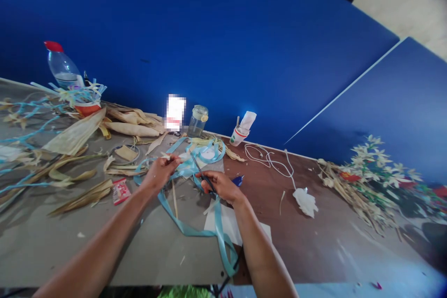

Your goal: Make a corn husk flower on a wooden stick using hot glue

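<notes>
My left hand (161, 173) is closed in a pinch on a small pale piece, apparently corn husk, mostly hidden by the fingers. In my right hand (220, 185) is a pair of scissors (196, 162), its blades pointing up and left toward the left hand's fingertips. A light blue ribbon (188, 230) loops beneath both hands and trails to the table's front edge. More of it lies in a loose heap around a roll (208, 153) just beyond the hands. Partly under my right forearm is a white sheet of paper (225, 220).
Dried corn husks (134, 129) and a bottle with a red cap (63, 67) stand or lie to the left. A jar (198, 121) and a paper cup (239, 136) line the blue partition (223, 46). A white cable (268, 160) and husk flowers (377, 163) are on the right.
</notes>
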Available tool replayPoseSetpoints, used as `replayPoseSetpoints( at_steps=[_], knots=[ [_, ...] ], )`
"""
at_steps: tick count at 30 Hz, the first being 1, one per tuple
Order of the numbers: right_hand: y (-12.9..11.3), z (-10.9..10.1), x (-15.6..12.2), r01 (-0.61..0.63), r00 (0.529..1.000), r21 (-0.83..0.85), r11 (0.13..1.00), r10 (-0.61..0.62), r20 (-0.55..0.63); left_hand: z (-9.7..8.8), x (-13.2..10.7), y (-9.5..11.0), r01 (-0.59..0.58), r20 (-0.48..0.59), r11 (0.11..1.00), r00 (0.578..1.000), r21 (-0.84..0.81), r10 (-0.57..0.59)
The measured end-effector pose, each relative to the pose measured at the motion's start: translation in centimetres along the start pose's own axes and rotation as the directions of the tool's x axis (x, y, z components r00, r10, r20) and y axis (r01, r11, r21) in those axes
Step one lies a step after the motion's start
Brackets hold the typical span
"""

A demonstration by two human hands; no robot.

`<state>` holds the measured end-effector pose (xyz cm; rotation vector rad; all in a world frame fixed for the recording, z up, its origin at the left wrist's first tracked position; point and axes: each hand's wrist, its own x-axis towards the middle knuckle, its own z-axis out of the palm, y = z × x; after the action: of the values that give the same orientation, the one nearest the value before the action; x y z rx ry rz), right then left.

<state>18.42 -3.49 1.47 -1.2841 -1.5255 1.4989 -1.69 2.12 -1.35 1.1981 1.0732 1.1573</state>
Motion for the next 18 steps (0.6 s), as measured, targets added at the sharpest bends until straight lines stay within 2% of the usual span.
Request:
replayPoseSetpoints(
  at_steps=[4, 7, 13, 18],
  knots=[
    [-0.1, 0.2, 0.0, -0.013, 0.999, 0.006, 1.0, 0.013, 0.029, -0.1, 0.1, -0.1, 0.039, 0.013, 0.993, 0.999, -0.114, -0.038],
    [-0.1, 0.2, 0.0, -0.027, 0.999, 0.025, 0.999, 0.026, 0.031, -0.1, 0.0, 0.3, 0.031, 0.007, 0.992, 1.0, -0.126, -0.03],
    [0.2, 0.1, 0.0, -0.041, 0.998, -0.014, 0.999, 0.042, 0.038, 0.0, -0.3, 1.6, 0.037, -0.046, 0.999, 0.998, 0.005, -0.037],
    [0.3, 0.2, -0.1, -0.034, 0.997, -0.022, 0.999, 0.035, 0.064, -0.1, 0.0, 1.3, -0.015, -0.06, 0.993, 0.998, 0.12, 0.022]
  ],
)
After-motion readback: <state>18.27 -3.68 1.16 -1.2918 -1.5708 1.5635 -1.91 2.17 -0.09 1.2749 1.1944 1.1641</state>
